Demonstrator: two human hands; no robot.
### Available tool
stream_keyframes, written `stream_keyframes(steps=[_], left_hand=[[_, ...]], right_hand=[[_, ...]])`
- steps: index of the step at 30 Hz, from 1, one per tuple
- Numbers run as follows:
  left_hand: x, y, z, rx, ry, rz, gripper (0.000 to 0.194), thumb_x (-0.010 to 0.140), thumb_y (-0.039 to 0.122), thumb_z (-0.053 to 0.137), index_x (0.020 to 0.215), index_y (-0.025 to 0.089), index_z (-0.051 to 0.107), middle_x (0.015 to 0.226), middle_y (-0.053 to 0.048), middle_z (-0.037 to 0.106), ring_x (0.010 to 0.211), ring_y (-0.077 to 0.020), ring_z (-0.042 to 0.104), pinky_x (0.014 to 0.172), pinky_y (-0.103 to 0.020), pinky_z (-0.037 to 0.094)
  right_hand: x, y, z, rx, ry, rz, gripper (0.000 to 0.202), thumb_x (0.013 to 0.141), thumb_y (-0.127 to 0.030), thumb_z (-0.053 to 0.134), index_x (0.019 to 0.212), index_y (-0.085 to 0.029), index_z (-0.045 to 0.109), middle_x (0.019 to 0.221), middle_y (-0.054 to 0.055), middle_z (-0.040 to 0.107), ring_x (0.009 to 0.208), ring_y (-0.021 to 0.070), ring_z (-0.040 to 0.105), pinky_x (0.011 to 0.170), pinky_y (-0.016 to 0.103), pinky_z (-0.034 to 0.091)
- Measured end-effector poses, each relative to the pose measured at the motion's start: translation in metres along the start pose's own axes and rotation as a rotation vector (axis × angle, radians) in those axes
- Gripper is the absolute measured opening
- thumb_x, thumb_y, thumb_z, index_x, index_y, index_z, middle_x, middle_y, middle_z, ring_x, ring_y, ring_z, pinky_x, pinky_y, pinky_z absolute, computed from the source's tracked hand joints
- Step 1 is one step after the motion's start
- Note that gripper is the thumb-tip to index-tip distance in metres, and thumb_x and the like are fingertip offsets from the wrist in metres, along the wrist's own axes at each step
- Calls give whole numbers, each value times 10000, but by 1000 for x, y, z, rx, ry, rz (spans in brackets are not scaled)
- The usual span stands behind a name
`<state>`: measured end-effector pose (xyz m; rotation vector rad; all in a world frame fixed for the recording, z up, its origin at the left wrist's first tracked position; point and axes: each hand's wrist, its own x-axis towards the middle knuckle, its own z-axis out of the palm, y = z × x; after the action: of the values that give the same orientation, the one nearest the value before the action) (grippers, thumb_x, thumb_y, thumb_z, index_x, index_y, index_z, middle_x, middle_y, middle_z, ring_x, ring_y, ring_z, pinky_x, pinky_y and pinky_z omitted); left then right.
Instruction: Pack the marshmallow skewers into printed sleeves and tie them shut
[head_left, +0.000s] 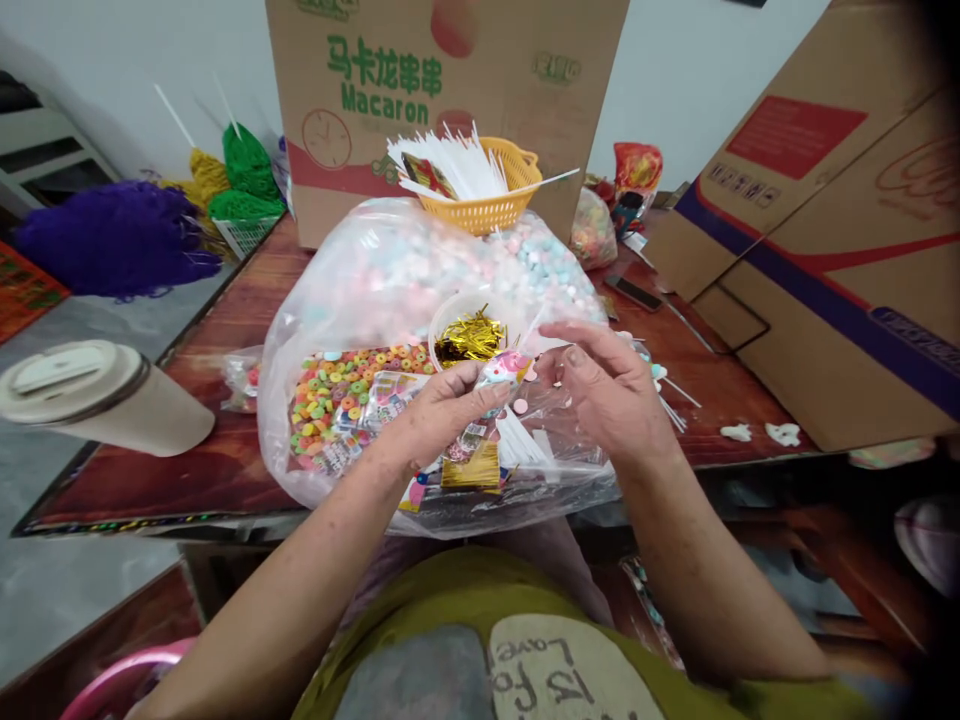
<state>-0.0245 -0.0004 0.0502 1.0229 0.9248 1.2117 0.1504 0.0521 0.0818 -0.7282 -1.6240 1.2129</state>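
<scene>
A red-brown desk (232,475) stands before a pale wall, with a printed cardboard box (525,85) at its rear and a lidded cup (112,400) at the left. We work over a large plastic bag (300,300) spread across the desk. Ring candies (322,400) lie to our left; a bowl (463,297) of gold ties (472,337) sits just beyond our hands, and a bundle of gold strips (471,470) lies nearer to us.

Our left hand (442,408) grips a small printed bag (504,368), raised in front of the bowl. Our right hand (619,390) has its fingers part curled at the bag's upper end; we cannot tell whether they pinch it or stand clear.

We judge the step in hand to be handling the bag's upper end. The next move probably calls for a steady left grip while the right fingertips gather the film, without crushing the contents.
</scene>
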Motion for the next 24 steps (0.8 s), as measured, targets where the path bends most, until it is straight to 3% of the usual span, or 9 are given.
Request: stream_keyframes(steps=[3, 6, 10, 14, 20, 24], left_hand=[[0, 1, 2, 0, 13, 90, 293, 749, 365, 669, 991, 202, 637, 827, 4, 646, 680, -102, 582, 616, -213, 468], [1, 2, 5, 24, 28, 142, 302, 748, 356, 670, 1005, 199, 641, 834, 4, 643, 714, -104, 573, 637, -209, 461], [3, 0, 12, 42, 47, 168, 345, 706, 359, 703, 997, 184, 645, 857, -6, 645, 699, -102, 563, 628, -211, 456], [6, 0, 15, 70, 3, 179, 352, 734, 409, 667, 1005, 186, 655, 880, -25, 654, 745, -119, 574, 650, -220, 463], [10, 5, 13, 216, 80, 219, 253, 757, 392, 647, 899, 192, 707, 827, -15, 676, 774, -143, 590, 723, -255, 465], [10, 6, 18, 455, 149, 459, 158, 794, 314, 608, 780, 199, 715, 774, -16, 676, 770, -154, 595, 757, -276, 457]], right_hand=[[-4, -3, 2, -12, 47, 60, 258, 796, -383, 611, 1022, -258, 616, 806, 6, 610, 674, 130, 580, 472, 234, 502], [-8, 0, 10, -64, 131, 31, 209, 773, -378, 633, 912, -221, 627, 734, -11, 601, 634, 113, 566, 519, 236, 506], [-10, 7, 21, -42, 61, 78, 212, 755, -396, 646, 852, -208, 634, 701, -15, 595, 643, 123, 572, 613, 278, 515], [-8, 12, 16, -164, 87, -39, 184, 780, -374, 626, 826, -203, 676, 824, 27, 618, 770, 150, 578, 702, 305, 499], [-9, 13, 4, -236, -3, -138, 132, 815, -303, 587, 817, -217, 688, 796, 21, 625, 783, 154, 574, 742, 313, 478], [-11, 8, 5, -382, -55, -246, 140, 834, -230, 537, 808, -202, 671, 778, 34, 622, 758, 152, 559, 702, 293, 457]])
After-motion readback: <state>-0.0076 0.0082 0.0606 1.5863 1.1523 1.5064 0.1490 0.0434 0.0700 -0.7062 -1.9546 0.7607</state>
